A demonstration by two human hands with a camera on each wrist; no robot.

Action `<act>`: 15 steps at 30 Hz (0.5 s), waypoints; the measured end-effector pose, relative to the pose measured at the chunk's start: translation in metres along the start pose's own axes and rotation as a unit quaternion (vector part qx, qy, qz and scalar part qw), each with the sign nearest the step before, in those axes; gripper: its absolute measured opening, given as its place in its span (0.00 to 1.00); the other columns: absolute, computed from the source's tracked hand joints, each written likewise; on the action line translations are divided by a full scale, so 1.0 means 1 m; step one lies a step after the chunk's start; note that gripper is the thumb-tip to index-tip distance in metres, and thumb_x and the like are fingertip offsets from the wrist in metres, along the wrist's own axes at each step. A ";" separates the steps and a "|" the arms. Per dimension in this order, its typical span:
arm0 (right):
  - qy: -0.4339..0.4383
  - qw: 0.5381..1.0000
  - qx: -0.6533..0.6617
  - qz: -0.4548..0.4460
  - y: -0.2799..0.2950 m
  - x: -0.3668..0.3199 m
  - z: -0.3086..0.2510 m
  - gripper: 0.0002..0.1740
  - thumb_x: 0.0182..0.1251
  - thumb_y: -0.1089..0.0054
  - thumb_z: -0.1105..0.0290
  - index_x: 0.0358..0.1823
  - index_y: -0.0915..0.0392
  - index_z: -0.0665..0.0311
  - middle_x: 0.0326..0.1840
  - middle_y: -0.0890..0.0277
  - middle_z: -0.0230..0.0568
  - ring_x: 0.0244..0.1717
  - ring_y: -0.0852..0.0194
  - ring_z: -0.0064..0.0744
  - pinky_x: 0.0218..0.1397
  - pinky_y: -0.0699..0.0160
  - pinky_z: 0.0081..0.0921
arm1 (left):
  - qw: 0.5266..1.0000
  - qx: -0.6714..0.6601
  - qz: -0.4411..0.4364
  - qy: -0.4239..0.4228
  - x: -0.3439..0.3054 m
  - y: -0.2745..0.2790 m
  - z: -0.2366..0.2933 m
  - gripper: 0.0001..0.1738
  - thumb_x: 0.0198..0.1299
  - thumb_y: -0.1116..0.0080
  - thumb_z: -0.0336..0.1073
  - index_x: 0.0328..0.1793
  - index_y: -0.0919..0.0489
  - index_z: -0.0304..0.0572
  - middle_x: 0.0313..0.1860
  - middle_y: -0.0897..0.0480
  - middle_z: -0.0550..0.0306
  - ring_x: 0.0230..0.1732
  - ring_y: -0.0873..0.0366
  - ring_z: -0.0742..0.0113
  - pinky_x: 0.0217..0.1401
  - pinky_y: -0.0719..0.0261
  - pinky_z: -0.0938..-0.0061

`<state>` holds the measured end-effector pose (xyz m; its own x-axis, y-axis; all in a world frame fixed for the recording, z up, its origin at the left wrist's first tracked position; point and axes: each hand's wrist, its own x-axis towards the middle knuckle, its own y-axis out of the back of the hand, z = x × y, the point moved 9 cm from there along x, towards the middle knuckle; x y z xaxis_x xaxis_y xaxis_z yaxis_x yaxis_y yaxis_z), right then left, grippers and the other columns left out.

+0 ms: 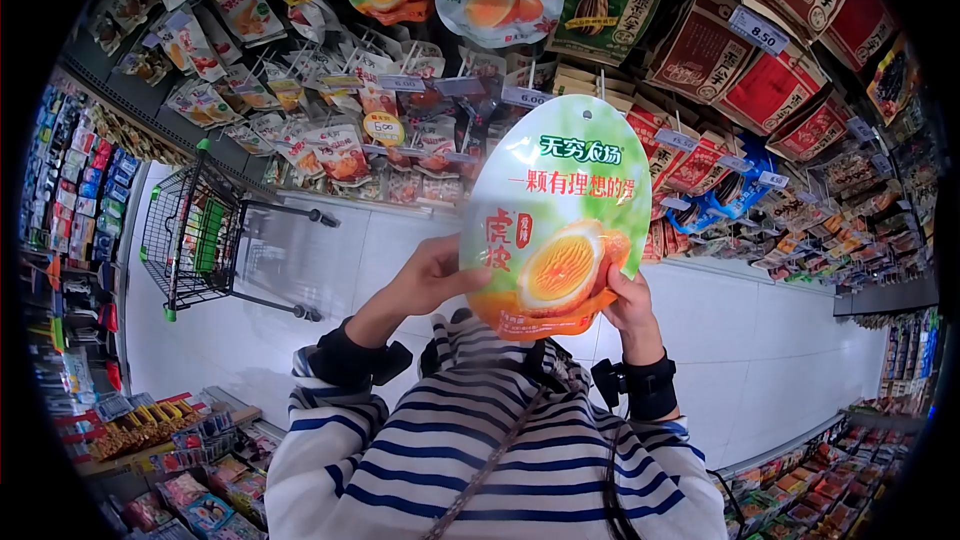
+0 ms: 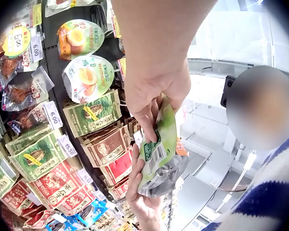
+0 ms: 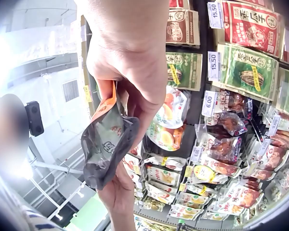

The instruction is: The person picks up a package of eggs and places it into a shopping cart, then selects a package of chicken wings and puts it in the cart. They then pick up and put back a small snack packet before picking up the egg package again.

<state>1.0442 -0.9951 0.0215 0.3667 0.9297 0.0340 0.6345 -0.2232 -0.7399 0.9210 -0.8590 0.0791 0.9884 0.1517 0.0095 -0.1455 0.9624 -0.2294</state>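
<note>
Head view: the egg-shaped packet [image 1: 556,220] lies between the left fingers [image 1: 462,284] and right fingers [image 1: 624,290], both pinching its lower side edges, long axis near upright, top leaning right. Left wrist: packet foreshortened, front picture out of sight. Right wrist: packet partly hides the right fingers.

Glossy, smooth plastic film on egg-shaped pouch [image 1: 556,195]; matt, soft-looking cloth on striped top [image 1: 475,445]; fabric-like, matt finish on wrist strap [image 1: 652,390]; smooth, shiny floor [image 1: 745,340]; papery look on brown packet [image 2: 110,150].
</note>
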 end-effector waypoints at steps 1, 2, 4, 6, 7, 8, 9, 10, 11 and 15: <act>0.002 1.000 -0.001 0.002 0.000 0.000 0.000 0.26 0.61 0.53 0.68 0.59 0.46 0.68 0.58 0.41 0.42 0.58 0.41 0.34 0.60 0.42 0.31 | 1.000 -0.008 0.010 0.003 0.000 0.001 0.000 0.17 0.55 0.47 0.31 0.50 0.29 0.34 0.43 0.24 0.59 0.43 0.30 0.77 0.47 0.32 0.79; 0.003 1.000 -0.002 0.004 -0.001 0.000 -0.001 0.26 0.61 0.53 0.68 0.59 0.46 0.68 0.58 0.41 0.42 0.58 0.41 0.34 0.60 0.42 0.31 | 1.000 -0.016 0.021 0.005 -0.001 0.002 -0.001 0.16 0.54 0.46 0.31 0.49 0.28 0.34 0.42 0.24 0.59 0.43 0.29 0.76 0.47 0.31 0.79; 0.005 1.000 -0.005 0.006 -0.002 0.000 -0.001 0.26 0.61 0.52 0.68 0.59 0.45 0.68 0.58 0.40 0.42 0.58 0.41 0.34 0.59 0.42 0.31 | 1.000 -0.017 0.021 0.000 -0.001 0.002 -0.001 0.16 0.54 0.47 0.31 0.49 0.28 0.34 0.42 0.24 0.59 0.43 0.29 0.76 0.47 0.31 0.79; 0.006 1.000 -0.008 0.005 -0.004 0.000 -0.002 0.26 0.61 0.52 0.67 0.59 0.45 0.68 0.58 0.40 0.42 0.58 0.41 0.34 0.59 0.42 0.31 | 1.000 -0.004 0.001 -0.014 -0.002 0.001 -0.001 0.17 0.57 0.49 0.32 0.52 0.30 0.34 0.44 0.24 0.59 0.44 0.30 0.77 0.47 0.32 0.79; 0.007 1.000 -0.011 0.004 -0.005 -0.001 -0.002 0.26 0.61 0.52 0.67 0.59 0.45 0.68 0.58 0.40 0.42 0.58 0.41 0.34 0.59 0.42 0.31 | 1.000 -0.009 0.000 -0.011 -0.002 0.001 -0.002 0.17 0.57 0.49 0.32 0.52 0.30 0.34 0.44 0.24 0.59 0.44 0.30 0.76 0.47 0.32 0.79; 0.008 1.000 -0.014 0.003 -0.005 -0.001 -0.002 0.26 0.61 0.52 0.67 0.59 0.45 0.68 0.58 0.40 0.42 0.58 0.41 0.34 0.59 0.42 0.31 | 1.000 -0.014 0.000 -0.009 -0.003 0.002 -0.003 0.17 0.57 0.49 0.32 0.52 0.30 0.34 0.44 0.24 0.59 0.44 0.30 0.76 0.47 0.32 0.79; 0.009 1.000 -0.017 0.001 -0.006 -0.001 -0.003 0.26 0.61 0.52 0.67 0.59 0.45 0.68 0.58 0.40 0.42 0.58 0.41 0.34 0.59 0.42 0.31 | 1.000 -0.019 -0.001 -0.007 -0.003 0.002 -0.004 0.17 0.57 0.49 0.32 0.52 0.30 0.34 0.44 0.24 0.59 0.44 0.30 0.76 0.48 0.32 0.79; 0.011 1.000 -0.017 0.001 -0.007 -0.001 -0.003 0.26 0.61 0.52 0.67 0.59 0.45 0.68 0.58 0.40 0.42 0.58 0.41 0.34 0.59 0.42 0.31 | 1.000 -0.022 0.011 -0.005 -0.003 0.003 -0.003 0.16 0.56 0.49 0.32 0.50 0.29 0.34 0.42 0.24 0.59 0.43 0.30 0.76 0.46 0.32 0.80; 0.012 1.000 -0.018 0.000 -0.007 -0.001 -0.003 0.26 0.61 0.52 0.67 0.59 0.45 0.68 0.58 0.40 0.42 0.58 0.41 0.34 0.59 0.42 0.31 | 0.999 -0.025 0.023 -0.003 -0.003 0.003 -0.003 0.15 0.55 0.48 0.31 0.48 0.28 0.34 0.41 0.24 0.59 0.42 0.29 0.76 0.45 0.31 0.80; 0.012 1.000 -0.021 0.004 -0.009 -0.001 -0.002 0.26 0.61 0.52 0.67 0.59 0.45 0.68 0.58 0.40 0.42 0.58 0.41 0.34 0.60 0.42 0.31 | 0.999 -0.029 0.032 -0.002 -0.005 0.003 -0.001 0.14 0.54 0.48 0.30 0.47 0.27 0.33 0.39 0.23 0.59 0.41 0.29 0.76 0.43 0.30 0.80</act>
<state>1.0394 -0.9948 0.0296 0.3872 0.9209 0.0443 0.6589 -0.2428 -0.7120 0.9159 -0.8567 0.0773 0.9768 0.2140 -0.0030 -0.2059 0.9358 -0.2860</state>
